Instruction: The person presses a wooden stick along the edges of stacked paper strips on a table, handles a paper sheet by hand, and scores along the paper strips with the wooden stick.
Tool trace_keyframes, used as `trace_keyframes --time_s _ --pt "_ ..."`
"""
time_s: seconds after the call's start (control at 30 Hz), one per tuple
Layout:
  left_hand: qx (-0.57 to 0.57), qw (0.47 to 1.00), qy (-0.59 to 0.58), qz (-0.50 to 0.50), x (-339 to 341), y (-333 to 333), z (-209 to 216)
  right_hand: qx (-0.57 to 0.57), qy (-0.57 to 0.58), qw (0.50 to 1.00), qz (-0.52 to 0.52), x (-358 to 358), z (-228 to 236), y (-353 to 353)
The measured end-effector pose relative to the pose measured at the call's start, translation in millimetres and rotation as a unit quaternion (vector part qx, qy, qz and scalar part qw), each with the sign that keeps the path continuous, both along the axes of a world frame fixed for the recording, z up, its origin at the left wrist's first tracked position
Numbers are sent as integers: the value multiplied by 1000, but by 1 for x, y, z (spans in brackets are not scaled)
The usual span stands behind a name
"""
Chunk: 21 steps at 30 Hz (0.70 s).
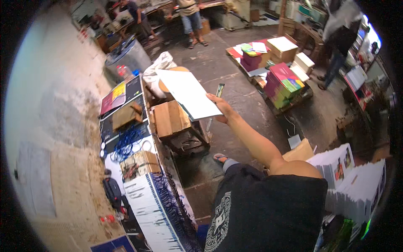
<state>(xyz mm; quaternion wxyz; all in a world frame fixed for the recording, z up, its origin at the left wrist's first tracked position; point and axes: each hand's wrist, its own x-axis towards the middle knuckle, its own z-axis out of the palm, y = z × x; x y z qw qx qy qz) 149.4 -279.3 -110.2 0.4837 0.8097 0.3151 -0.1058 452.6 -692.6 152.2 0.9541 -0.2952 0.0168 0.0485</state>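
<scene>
Dark T-shirt cloth (273, 210) with a pale printed emblem fills the lower centre, worn by the person whose head carries the camera. From its sleeve a bare right arm (256, 143) bends at the elbow and reaches up and to the left. At its end, the right hand (223, 110) grips the near corner of a flat white sheet (187, 90), thumb on top and fingers underneath. Whatever the left hand does cannot be told, since it lies out of view.

The sheet slants in mid-picture, partly above a wooden stool (172, 117) with a boarded top. Beside the gripping fingers shows a slim green-ended strip (220, 89); whether it is held is unclear. One sandalled foot (220, 157) shows on the dark floor (239, 113) below.

Along the left runs a long worktop bearing a wooden board (125, 116), tangled blue cord (128, 143) and a long row of white paper stacks (147, 206) edged with dark ribbons. To the right, purple-and-green boxes (281, 84) sit on a low platform (232, 53), and more white paper piles (348, 180) stand nearer. Farther back, other people (189, 21) are partly visible.
</scene>
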Motion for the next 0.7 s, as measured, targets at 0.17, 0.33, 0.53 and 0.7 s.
trace_keyframes --time_s 0.17,0.33,0.53,0.7 --pt "7 988 -3 -157 97 -39 8 -15 47 987 -155 -34 -26 -104" --pt "34 946 20 -322 194 -101 7 26 68 964 -254 -55 -144 -206" --pt "120 872 61 -470 310 -145 -8 13 275 840 -467 -176 -213 -273" --pt "212 802 -6 -558 387 -140 0 -9 291 789 -541 -277 -269 -249"
